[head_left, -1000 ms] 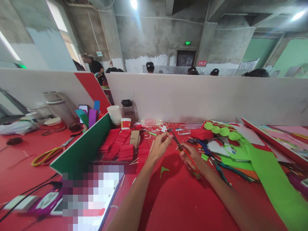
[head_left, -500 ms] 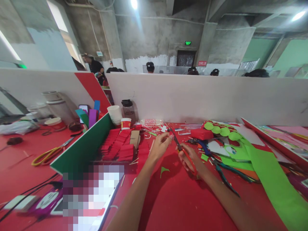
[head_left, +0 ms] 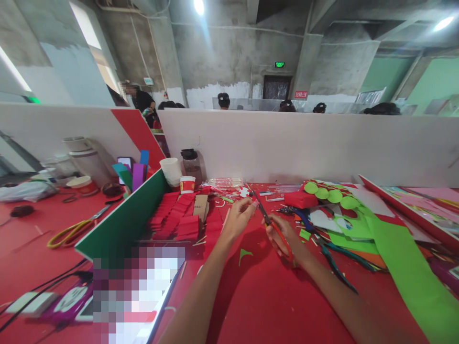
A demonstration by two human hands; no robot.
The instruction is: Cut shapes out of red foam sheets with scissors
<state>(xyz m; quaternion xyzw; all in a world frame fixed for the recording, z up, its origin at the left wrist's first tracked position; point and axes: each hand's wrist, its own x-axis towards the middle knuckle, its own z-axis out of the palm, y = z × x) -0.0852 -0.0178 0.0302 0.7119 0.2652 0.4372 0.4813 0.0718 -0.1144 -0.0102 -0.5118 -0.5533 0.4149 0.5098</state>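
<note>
My right hand (head_left: 277,237) grips red-handled scissors (head_left: 286,242), their dark blades pointing up and away toward the fingertips of my left hand. My left hand (head_left: 238,218) is closed in a pinch just left of the blades; what sits between its fingertips is too small to make out. Just beyond those fingers shows a small white scalloped piece (head_left: 245,192); I cannot tell whether it touches them. A green paper offcut (head_left: 245,255) lies on the red tabletop (head_left: 272,296) below my hands.
Red folded paper pieces (head_left: 179,215) lie left, beside a green divider (head_left: 125,220) and a lit screen (head_left: 150,291). Paper cups (head_left: 171,171) and a bottle (head_left: 191,165) stand behind. Right are pliers (head_left: 333,263), green paper (head_left: 405,258) and green discs (head_left: 335,196).
Almost nothing differs; both hands and the scissors hold nearly the same place, with the blades shifted very slightly.
</note>
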